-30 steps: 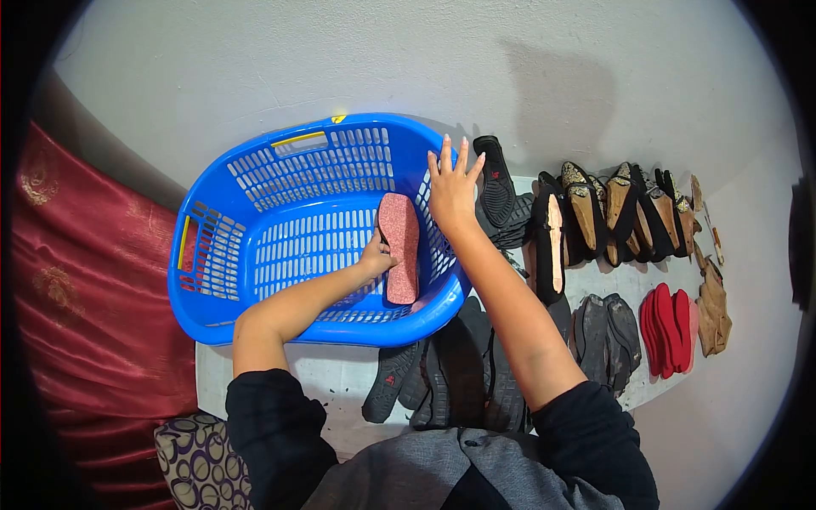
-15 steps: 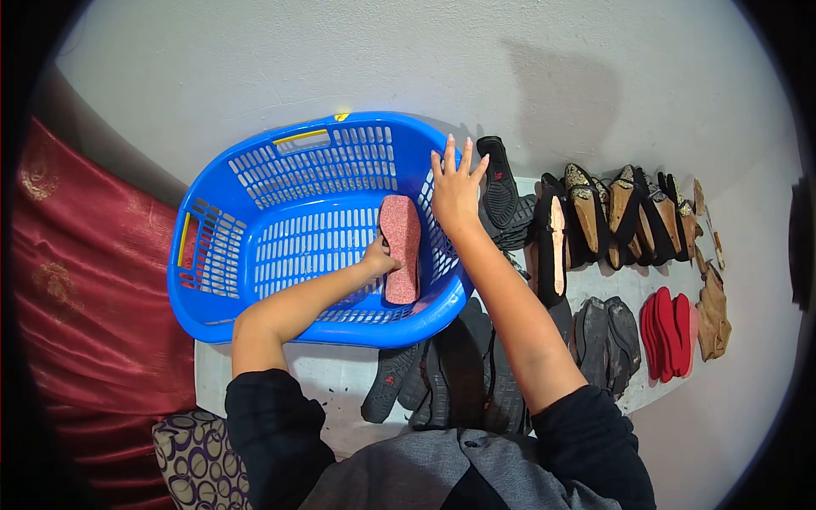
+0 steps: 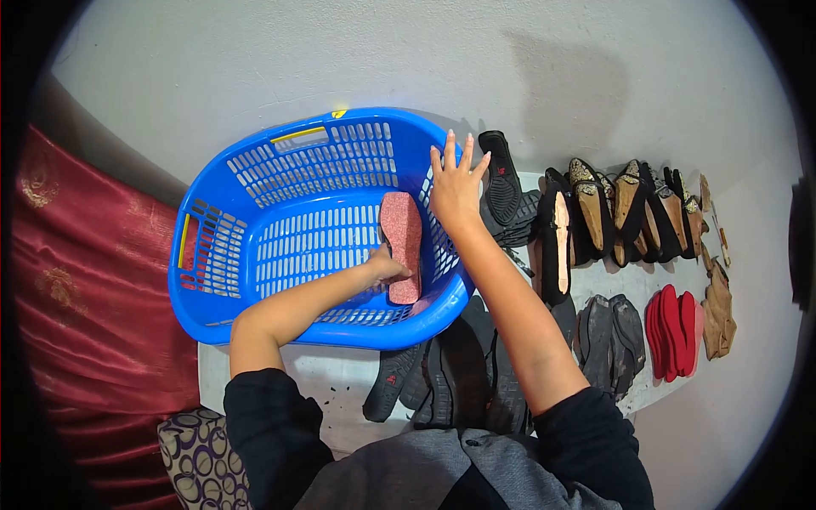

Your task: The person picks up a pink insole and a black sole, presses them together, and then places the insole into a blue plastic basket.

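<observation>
The blue plastic laundry basket (image 3: 340,338) stands on the table with a pink speckled shoe insole (image 3: 401,225) inside at its right end. A dark edge shows along the insole's left side, so other pieces may lie beneath. My left hand (image 3: 388,265) reaches into the basket and grips the insole's left edge, thumb over the top and other fingers partly hidden. With fingers spread, my right hand (image 3: 456,189) rests against the basket's right rim and holds nothing.
Black soles (image 3: 501,183) are piled right of the basket, with more dark soles (image 3: 442,382) in front. Several black shoes (image 3: 586,208), grey soles (image 3: 612,340) and red insoles (image 3: 670,331) line the table (image 3: 340,399). A red curtain (image 3: 110,297) hangs at left; the wall (image 3: 382,51) rises behind.
My left thumb has shifted slightly on the insole, lying farther over its edge. The right hand stays at the rim, and the view has shifted slightly.
</observation>
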{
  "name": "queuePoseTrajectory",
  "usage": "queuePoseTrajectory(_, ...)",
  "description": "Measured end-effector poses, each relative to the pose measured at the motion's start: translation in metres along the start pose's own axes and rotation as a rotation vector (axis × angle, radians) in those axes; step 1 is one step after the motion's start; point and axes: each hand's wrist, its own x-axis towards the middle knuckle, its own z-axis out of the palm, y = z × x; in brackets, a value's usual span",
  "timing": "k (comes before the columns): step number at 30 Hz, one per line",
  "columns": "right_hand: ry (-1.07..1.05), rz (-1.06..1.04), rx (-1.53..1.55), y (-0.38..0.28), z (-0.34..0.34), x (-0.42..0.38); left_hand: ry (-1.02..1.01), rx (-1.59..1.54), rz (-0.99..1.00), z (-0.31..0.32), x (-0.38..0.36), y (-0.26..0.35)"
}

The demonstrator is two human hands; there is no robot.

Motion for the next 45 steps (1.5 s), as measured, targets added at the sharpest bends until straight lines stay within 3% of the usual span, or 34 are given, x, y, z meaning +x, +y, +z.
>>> queuePoseTrajectory(11, 0.008, -0.007, 0.029, 0.001, -0.002, -0.001, 0.018, 0.055, 0.085, -0.003, -0.029, 0.02)
queuePoseTrajectory(14, 0.01, -0.006, 0.035, 0.0, 0.0, -0.001, -0.096, -0.091, 0.064, 0.0, -0.006, 0.0)
queuePoseTrajectory(20, -0.059, -0.004, 0.045, 0.001, -0.01, -0.001, -0.182, -0.092, 0.084, 0.0, 0.015, -0.018)
queuePoseTrajectory(23, -0.085, -0.001, 0.05, 0.0, -0.011, -0.001, -0.034, 0.28, -0.068, -0.02, -0.015, 0.026)
queuePoseTrajectory(24, -0.08, 0.001, 0.053, 0.001, -0.009, 0.0, -0.083, 0.309, 0.076, -0.033, 0.0, 0.023)
queuePoseTrajectory(25, -0.08, -0.003, 0.06, 0.002, -0.009, 0.0, 0.082, 0.397, 0.361, -0.044, 0.002, 0.027)
queuePoseTrajectory(27, -0.078, -0.011, 0.079, 0.004, -0.008, 0.0, 0.227, 0.894, 0.563, -0.071, -0.009, 0.052)
queuePoseTrajectory(30, -0.066, -0.013, 0.124, 0.007, -0.005, 0.001, 0.41, 1.716, 1.211, -0.1, 0.009, 0.067)
queuePoseTrajectory(31, -0.061, -0.018, 0.134, 0.007, -0.005, 0.001, 0.288, 1.643, 1.247, -0.098, 0.019, 0.07)
queuePoseTrajectory(34, -0.072, -0.005, 0.171, 0.007, -0.007, 0.001, 0.208, 1.658, 1.413, -0.082, 0.037, 0.079)
queuePoseTrajectory(38, -0.05, -0.001, 0.249, 0.006, -0.012, 0.002, 0.007, 1.825, 1.282, -0.06, 0.049, 0.096)
queuePoseTrajectory(45, -0.018, 0.005, 0.266, 0.008, -0.004, 0.001, -0.078, 1.91, 1.113, -0.049, 0.052, 0.1)
